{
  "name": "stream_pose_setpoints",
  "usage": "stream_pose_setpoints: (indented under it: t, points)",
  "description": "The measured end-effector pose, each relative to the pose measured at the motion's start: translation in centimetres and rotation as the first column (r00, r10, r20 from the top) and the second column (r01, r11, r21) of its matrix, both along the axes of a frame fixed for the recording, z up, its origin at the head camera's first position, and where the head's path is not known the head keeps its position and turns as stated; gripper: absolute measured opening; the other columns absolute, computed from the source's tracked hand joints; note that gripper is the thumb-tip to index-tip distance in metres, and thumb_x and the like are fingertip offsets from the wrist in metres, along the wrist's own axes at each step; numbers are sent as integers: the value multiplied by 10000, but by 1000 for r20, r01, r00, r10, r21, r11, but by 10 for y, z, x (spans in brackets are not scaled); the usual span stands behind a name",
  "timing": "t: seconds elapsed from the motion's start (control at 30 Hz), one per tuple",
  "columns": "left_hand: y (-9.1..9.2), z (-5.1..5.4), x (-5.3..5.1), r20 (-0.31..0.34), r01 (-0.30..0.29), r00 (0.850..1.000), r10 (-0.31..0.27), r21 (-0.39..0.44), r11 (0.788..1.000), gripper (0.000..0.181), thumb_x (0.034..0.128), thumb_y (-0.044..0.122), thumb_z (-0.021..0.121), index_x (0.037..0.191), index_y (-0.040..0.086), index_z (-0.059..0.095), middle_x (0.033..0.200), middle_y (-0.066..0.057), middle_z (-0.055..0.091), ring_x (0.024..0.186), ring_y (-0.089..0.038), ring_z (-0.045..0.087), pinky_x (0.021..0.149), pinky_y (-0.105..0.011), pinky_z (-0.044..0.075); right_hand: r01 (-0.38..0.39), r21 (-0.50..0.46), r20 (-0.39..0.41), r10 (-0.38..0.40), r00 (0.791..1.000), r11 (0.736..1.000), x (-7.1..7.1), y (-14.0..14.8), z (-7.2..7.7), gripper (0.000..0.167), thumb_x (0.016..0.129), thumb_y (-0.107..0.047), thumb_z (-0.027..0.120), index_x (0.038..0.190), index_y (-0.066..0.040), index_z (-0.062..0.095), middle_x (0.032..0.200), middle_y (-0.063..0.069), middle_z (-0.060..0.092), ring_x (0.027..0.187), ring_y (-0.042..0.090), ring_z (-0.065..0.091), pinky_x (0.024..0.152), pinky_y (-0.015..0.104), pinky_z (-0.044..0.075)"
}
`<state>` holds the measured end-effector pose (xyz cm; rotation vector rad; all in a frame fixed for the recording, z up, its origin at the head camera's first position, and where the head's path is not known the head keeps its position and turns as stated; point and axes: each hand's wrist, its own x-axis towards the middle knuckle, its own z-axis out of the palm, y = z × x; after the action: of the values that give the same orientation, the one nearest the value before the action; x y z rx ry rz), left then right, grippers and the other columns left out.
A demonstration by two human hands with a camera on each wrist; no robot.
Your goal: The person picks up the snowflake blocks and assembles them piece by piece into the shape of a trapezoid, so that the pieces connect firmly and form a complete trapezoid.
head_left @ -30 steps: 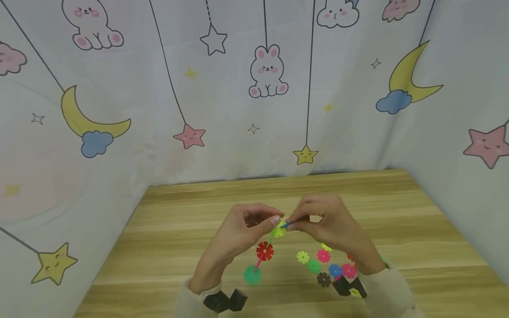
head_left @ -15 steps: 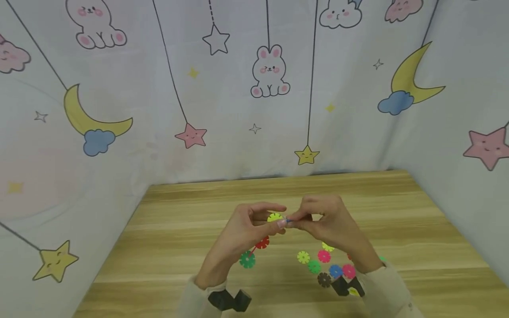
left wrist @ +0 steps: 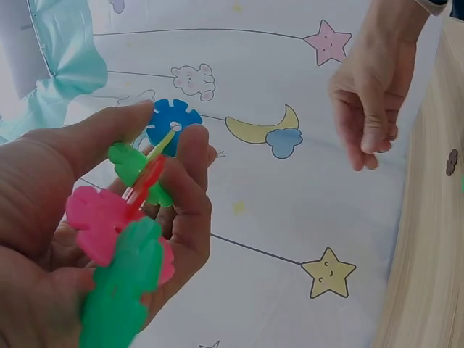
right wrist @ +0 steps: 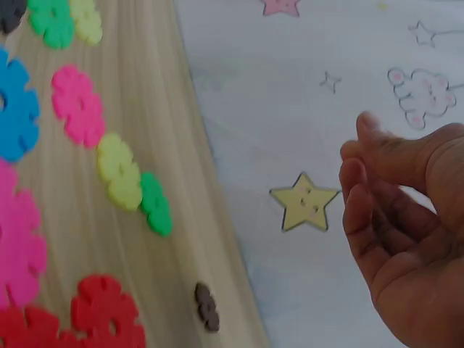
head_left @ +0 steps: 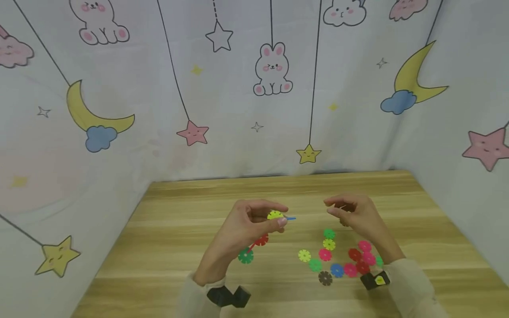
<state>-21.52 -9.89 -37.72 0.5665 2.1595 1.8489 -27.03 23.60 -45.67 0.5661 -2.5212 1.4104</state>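
Note:
My left hand [head_left: 248, 223] pinches a chain of slotted plastic flower discs between thumb and fingers, above the table. A blue disc [left wrist: 163, 116] sits at the chain's far end, seen edge-on in the head view. Behind it come yellow [head_left: 274, 215], green, red [head_left: 261, 240] and pink discs, down to a teal-green disc [left wrist: 123, 283] near the wrist. Some of the chain is hidden by the fingers. To the right, apart from the chain, my right hand [head_left: 355, 216] hovers with loosely bent fingers and nothing between them, as the right wrist view also shows.
Several loose discs lie on the wooden table [head_left: 191, 198] below my right hand, among them a pink disc [head_left: 324, 255], a black disc [head_left: 325, 278], a blue disc [head_left: 337, 270] and a red disc [head_left: 355, 255]. A printed curtain [head_left: 234, 101] stands behind the table.
My right hand has let go of the blue disc and moved off to the right. The blue disc stays on the chain, which my left hand lifted and shifted slightly left.

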Motion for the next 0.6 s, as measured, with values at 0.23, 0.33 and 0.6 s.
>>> stream_pose_setpoints:
  t: [0.23,0.33,0.6]
  points:
    - [-2,0,1,-44,2,999,-1,26,1000,260,964,202,823,1223,187,814,1060,-85,835,905,-233,818,759,-276,616,127,194,191,-164,968,973,-15,33,-38,324,1028,-180,745,1311,-23,741,1120,168,782,899,168,690,695,249,558]
    - [-2,0,2,-67,6,998,-3,43,999,254,970,177,813,1224,165,815,1077,-108,832,904,-262,818,758,-282,623,108,288,209,-172,962,951,-20,37,-53,341,1010,-178,766,1310,-21,729,1060,127,751,885,162,656,712,269,528]
    - [-2,2,1,-111,18,994,-9,72,997,212,984,161,795,1188,114,830,1029,-47,828,835,-131,774,765,-258,609,153,383,166,-230,959,911,-21,33,-58,237,938,-139,829,1108,9,758,1019,164,751,855,216,665,747,345,525]
